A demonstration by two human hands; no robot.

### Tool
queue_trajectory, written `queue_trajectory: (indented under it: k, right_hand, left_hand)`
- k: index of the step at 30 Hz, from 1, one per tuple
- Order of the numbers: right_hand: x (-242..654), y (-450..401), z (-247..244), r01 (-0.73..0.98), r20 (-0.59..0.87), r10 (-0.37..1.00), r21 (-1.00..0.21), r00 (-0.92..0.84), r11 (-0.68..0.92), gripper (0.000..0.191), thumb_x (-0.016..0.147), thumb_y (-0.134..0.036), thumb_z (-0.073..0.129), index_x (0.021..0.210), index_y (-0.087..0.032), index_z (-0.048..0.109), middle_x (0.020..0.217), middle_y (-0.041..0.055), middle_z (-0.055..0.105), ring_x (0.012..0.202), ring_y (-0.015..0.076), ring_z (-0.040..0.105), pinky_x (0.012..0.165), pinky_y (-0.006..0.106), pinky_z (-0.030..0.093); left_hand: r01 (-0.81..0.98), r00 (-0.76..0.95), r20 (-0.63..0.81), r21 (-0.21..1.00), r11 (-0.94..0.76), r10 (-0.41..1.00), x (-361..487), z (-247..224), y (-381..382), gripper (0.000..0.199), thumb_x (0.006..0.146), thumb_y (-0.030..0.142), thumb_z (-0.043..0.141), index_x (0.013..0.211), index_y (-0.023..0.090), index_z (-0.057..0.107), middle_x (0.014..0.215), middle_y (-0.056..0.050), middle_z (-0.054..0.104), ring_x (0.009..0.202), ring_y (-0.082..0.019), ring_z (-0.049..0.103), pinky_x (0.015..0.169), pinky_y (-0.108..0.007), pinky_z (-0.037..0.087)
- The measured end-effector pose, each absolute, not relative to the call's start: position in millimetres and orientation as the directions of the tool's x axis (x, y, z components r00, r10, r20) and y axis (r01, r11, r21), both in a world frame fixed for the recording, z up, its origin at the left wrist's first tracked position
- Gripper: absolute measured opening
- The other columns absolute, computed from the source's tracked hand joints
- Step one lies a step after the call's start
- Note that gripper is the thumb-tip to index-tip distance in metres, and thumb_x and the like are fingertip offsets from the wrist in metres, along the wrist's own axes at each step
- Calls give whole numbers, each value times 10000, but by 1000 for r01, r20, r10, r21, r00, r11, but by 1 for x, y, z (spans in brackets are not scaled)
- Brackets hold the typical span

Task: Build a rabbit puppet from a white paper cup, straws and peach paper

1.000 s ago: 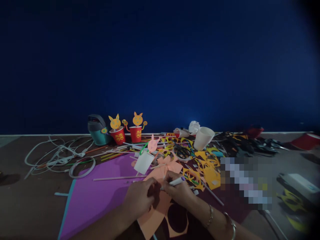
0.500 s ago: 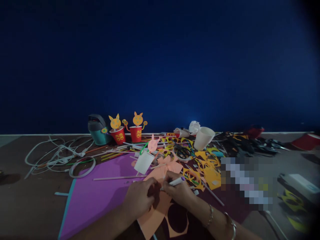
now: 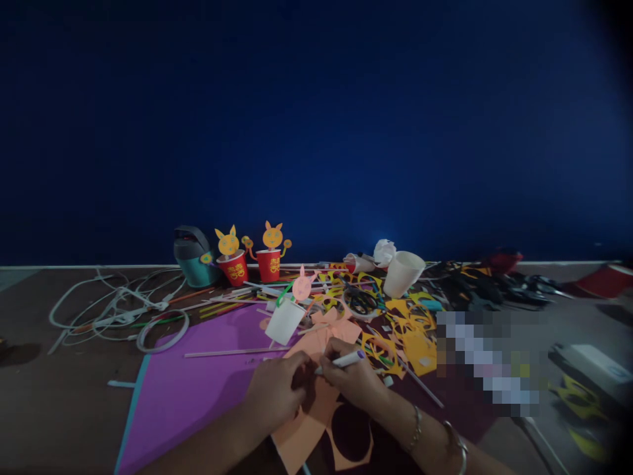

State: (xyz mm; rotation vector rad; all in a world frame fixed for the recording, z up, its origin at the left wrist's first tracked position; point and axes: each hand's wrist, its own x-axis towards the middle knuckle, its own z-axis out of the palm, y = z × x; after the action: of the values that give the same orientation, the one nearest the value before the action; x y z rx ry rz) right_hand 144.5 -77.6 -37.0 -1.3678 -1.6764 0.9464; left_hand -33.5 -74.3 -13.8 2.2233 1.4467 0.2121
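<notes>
My right hand is closed around a white marker with a purple end, its tip pointing left toward my other hand. Curled fingers of my left hand rest over peach paper; whatever they pinch is hidden. Below my right wrist lies a peach offcut with a large round hole. Just beyond my hands, a white paper cup leans to one side, bearing a pink paper animal head with ears. Purple sheet lies beneath my left arm.
Two red cups with orange cat heads stand behind, beside a teal jug. White cables tangle at left. Yellow scraps, black scissors and a white cup lie right of centre. A blue wall rises behind.
My right hand and the marker have shifted very slightly left. My left hand and the objects around it stay in place.
</notes>
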Motion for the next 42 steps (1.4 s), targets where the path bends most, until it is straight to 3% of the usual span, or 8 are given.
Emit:
queue_trajectory:
  k: [21, 31, 42]
  right_hand:
    - [144, -78, -36, 448, 116, 986, -880, -122, 159, 177, 677, -126, 498, 554, -198, 392, 507, -62, 400, 486, 82, 345, 440, 198, 246]
    - [144, -78, -37, 407, 86, 987, -904, -133, 133, 141, 725, -174, 498, 597, -194, 444, 519, -47, 461, 477, 91, 386, 438, 205, 274]
    - [144, -78, -37, 435, 110, 987, -888, -117, 151, 159, 652, -132, 483, 551, -202, 382, 501, -66, 371, 480, 81, 313, 435, 205, 226]
  left_hand:
    - [838, 426, -205, 455, -299, 881, -32, -4, -76, 304, 716, 186, 514, 982, 299, 605, 833, 39, 742, 805, -189, 673, 629, -252, 375]
    - [849, 416, -171, 426, -313, 893, -32, -8, -76, 252, 743, 226, 519, 967, 290, 614, 847, 23, 744, 813, -208, 678, 611, -259, 367]
    - [837, 428, -176, 447, -315, 887, -32, -5, -76, 265, 724, 215, 526, 961, 298, 612, 825, 36, 748, 794, -196, 679, 596, -255, 357]
